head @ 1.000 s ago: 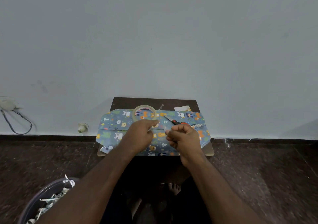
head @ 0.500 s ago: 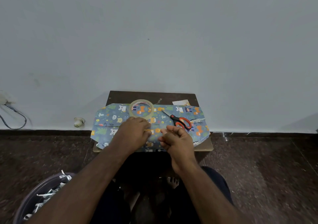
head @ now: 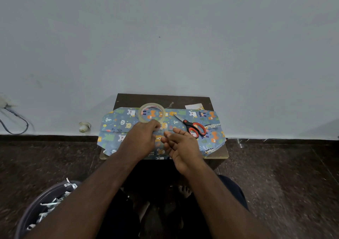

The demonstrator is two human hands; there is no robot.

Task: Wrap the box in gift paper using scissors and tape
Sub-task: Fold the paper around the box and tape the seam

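Gift paper: a blue sheet printed with cartoon animals (head: 211,139) is seen folded over the box, which is hidden beneath it, in the middle of the worktop (head: 218,156).
Left hand: the left hand (head: 141,139) is laid knuckles-up on the paper's centre, its fingers (head: 156,126) curled down and pinched at the seam; whether a strip of tape is held there cannot be told.
Right hand: the right hand (head: 181,147) is held just beside the left, palm turned inward, its fingers (head: 174,134) loosely extended and nothing gripped.
Tape: a roll of clear tape (head: 151,112) is seen lying flat on the paper's far edge, just beyond the left hand.
Scissors: red-and-black-handled scissors (head: 194,127) are laid on the paper to the right, blades closed and pointed toward the tape.
Bin: a round dark bin (head: 34,207) at lower left is shown holding shredded strips of paper (head: 49,204).
Worktop: a small dark wooden surface is set against the wall, with a pale card (head: 194,107) at its far right corner.
Room: a plain grey wall (head: 165,36) is met by a dark speckled floor (head: 284,174); a cable (head: 16,121) is seen hanging at far left.
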